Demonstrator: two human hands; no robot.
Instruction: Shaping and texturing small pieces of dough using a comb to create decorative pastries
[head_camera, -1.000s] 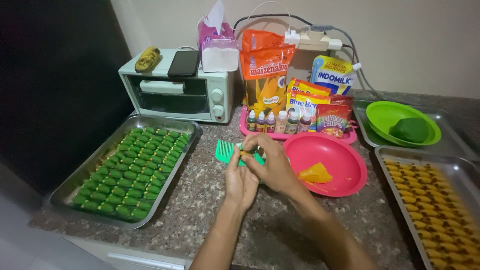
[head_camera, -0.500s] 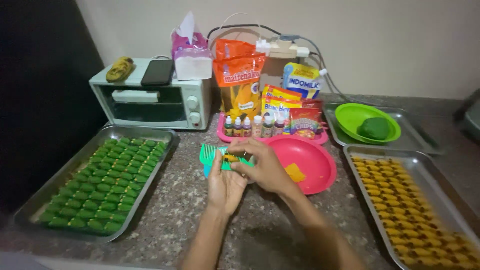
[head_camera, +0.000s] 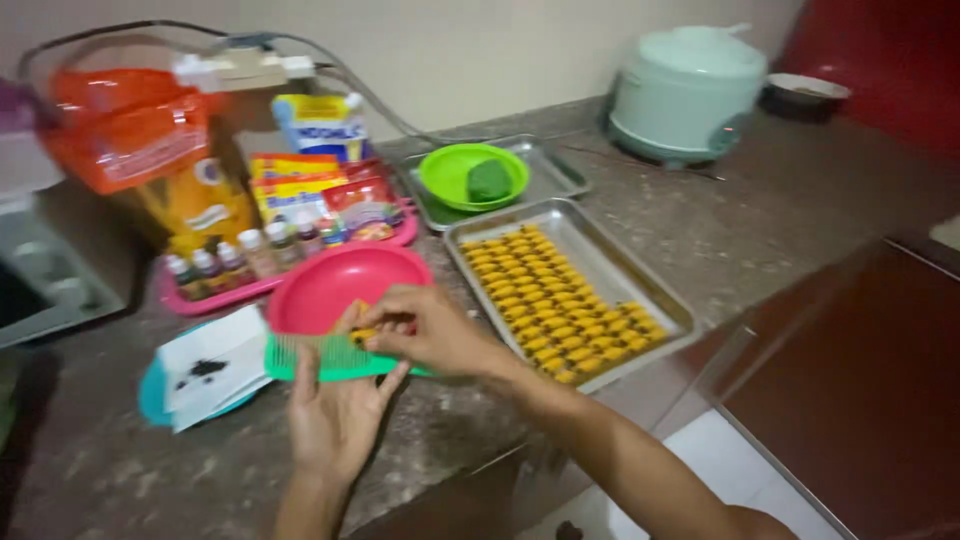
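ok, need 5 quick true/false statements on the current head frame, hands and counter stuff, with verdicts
1. The left hand lies palm up under a green comb. True.
2. The right hand presses a yellow piece of dough onto the comb. True.
3. The metal tray right of the hands holds rows of green pieces. False: its pieces are yellow.
4. The green bowl is empty. False: a dark green lump sits in it.
5. The pink bowl stands behind the hands, beside the tray. True.
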